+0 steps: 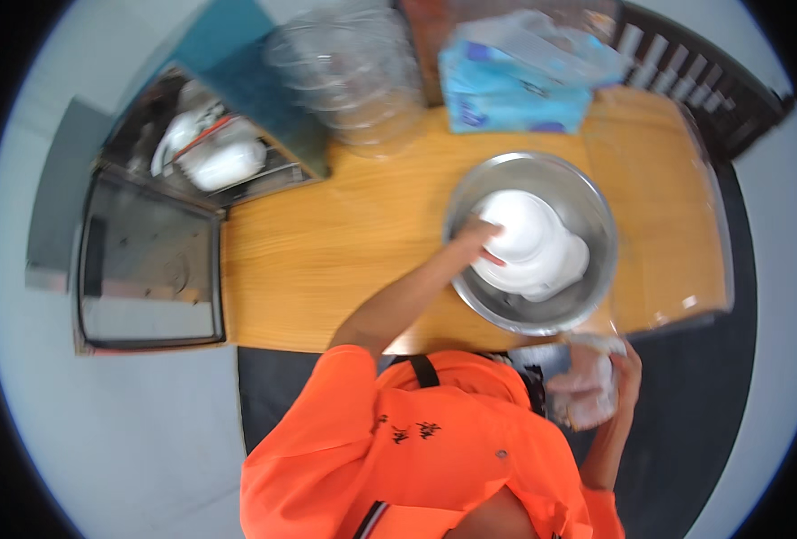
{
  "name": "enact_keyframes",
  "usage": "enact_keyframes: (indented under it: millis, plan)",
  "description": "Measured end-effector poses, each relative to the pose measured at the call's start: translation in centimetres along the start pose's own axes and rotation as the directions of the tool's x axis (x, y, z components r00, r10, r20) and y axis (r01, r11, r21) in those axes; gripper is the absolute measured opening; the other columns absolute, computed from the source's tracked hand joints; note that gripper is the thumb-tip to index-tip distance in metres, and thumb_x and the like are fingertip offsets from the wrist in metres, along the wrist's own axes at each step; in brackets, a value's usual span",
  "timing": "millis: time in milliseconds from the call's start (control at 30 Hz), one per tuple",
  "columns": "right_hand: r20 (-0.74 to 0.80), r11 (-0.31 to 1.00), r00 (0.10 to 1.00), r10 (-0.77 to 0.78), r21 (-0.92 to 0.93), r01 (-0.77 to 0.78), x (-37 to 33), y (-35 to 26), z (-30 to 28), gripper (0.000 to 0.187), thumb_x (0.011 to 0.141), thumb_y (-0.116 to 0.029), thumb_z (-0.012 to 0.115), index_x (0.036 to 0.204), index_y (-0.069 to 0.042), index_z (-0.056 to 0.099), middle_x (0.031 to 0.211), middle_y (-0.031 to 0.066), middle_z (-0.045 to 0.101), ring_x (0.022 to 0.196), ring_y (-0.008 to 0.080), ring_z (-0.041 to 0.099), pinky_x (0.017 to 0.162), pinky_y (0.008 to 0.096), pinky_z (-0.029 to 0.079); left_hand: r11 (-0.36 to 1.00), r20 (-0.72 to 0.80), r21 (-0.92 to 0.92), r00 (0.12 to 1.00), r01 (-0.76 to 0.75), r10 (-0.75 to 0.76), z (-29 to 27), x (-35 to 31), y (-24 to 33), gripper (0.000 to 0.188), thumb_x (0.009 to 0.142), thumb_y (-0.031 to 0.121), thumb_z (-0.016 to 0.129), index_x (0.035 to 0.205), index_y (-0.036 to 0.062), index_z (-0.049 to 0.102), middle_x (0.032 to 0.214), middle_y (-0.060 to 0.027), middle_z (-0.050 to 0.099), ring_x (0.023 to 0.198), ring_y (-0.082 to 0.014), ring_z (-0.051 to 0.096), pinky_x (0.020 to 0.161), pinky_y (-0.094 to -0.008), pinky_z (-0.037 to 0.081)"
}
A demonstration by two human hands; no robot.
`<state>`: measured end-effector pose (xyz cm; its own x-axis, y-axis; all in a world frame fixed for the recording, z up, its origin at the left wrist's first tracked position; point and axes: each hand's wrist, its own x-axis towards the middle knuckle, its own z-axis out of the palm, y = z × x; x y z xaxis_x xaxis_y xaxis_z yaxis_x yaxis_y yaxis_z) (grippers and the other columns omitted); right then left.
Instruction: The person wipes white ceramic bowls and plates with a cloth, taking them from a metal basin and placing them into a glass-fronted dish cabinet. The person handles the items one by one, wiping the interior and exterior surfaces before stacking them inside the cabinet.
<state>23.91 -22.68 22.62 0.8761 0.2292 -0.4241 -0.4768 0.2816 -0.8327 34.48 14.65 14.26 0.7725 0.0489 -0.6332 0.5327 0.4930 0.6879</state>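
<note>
- Reaching into a round, silvery metal basin [598,216], the person's left hand [481,241] meets the left side of stacked, glossy white round dishes [526,220]; blur hides whether the left grip has closed.
- Below the basin's right side, the right hand [630,370] has its grip closed around a rumpled pink-and-white cloth [591,386].
- Judged by their sheen, the dishes should be stiff, fairly light, slick and liable to chip against metal; their rims offer the surest hold. The cloth looks soft and limp, forgiving anywhere.
- Just below the basin runs the front edge of the yellow-brown wooden surface [326,260].
- Behind the basin, a blue plastic-wrapped packet [515,103] crowds movement; the widest stretch of wood lies left of the basin.
</note>
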Motion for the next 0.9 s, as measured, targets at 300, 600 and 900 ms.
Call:
enact_keyframes:
  millis: [300,600,900]
  plan:
    - [-0.113,0.972,0.993,-0.036,0.225,0.06,-0.5,-1.6,2.3,0.032,0.073,-0.001,0.056,0.103,0.007,0.059,0.09,0.0127,0.065,0.079,0.0183,0.062,0.074,0.0284,0.05,0.807,0.68,-0.417,0.732,0.418,-0.027,5.2,-4.8,-0.5,0.046,0.088,0.017,0.055,0.127,-0.0058,0.044,0.121,-0.0266,0.053,0.105,-0.049,0.054,0.079,-0.0481,0.057]
    - [-0.074,0.984,0.996,-0.048,0.17,0.06,-2.3,-1.7,3.5,0.045,0.07,-0.017,0.058,0.109,0.007,0.054,0.096,0.0142,0.062,0.087,0.0219,0.06,0.08,0.0317,0.048,0.368,0.819,-0.561,0.562,0.741,0.116,7.9,-5.5,-7.1,0.054,0.088,0.031,0.054,0.131,0.001,0.042,0.128,-0.0249,0.047,0.114,-0.0469,0.048,0.079,-0.0454,0.056]
    - [-0.057,0.984,0.998,0.004,0.181,0.007,-2.2,-1.7,2.1,0.04,0.073,-0.019,0.058,0.104,0.005,0.055,0.097,0.0149,0.061,0.089,0.0245,0.06,0.084,0.0336,0.047,0.356,0.822,-0.56,0.556,0.748,0.124,10.0,-7.2,-5.3,0.047,0.089,0.027,0.056,0.123,-0.0039,0.048,0.114,-0.0275,0.056,0.097,-0.0469,0.059,0.071,-0.0485,0.059]
